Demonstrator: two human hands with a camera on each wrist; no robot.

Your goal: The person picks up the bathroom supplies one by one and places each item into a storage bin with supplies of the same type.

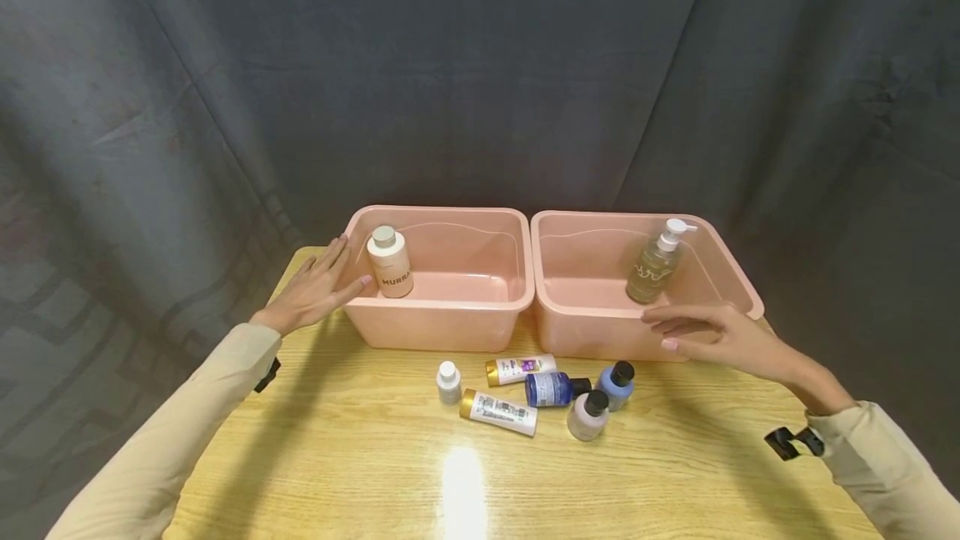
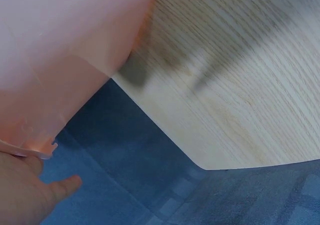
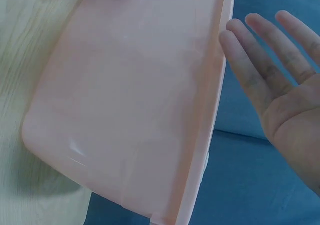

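My left hand (image 1: 315, 286) lies with fingers extended at the left end of the left pink bin (image 1: 435, 327); in the left wrist view this hand (image 2: 25, 190) meets the rim. Inside that bin stands a white bottle (image 1: 390, 265) lettered "MURRA", close to my thumb. Over the front rim of the right pink bin (image 1: 600, 332) hovers my right hand (image 1: 723, 340), holding nothing. The right wrist view shows that hand (image 3: 290, 95) with its fingers spread, near the rim; contact is hard to tell. A greenish pump bottle (image 1: 652, 273) leans inside the right bin.
Before the bins, on the wooden table (image 1: 360, 457), stand a small white bottle (image 1: 449, 386), a light-blue bottle (image 1: 615, 390) and a pale bottle (image 1: 585, 422). Two gold-capped white tubes (image 1: 525, 368) (image 1: 504, 414) and a dark-blue bottle (image 1: 547, 389) lie there. Grey curtain (image 1: 480, 73) hangs behind.
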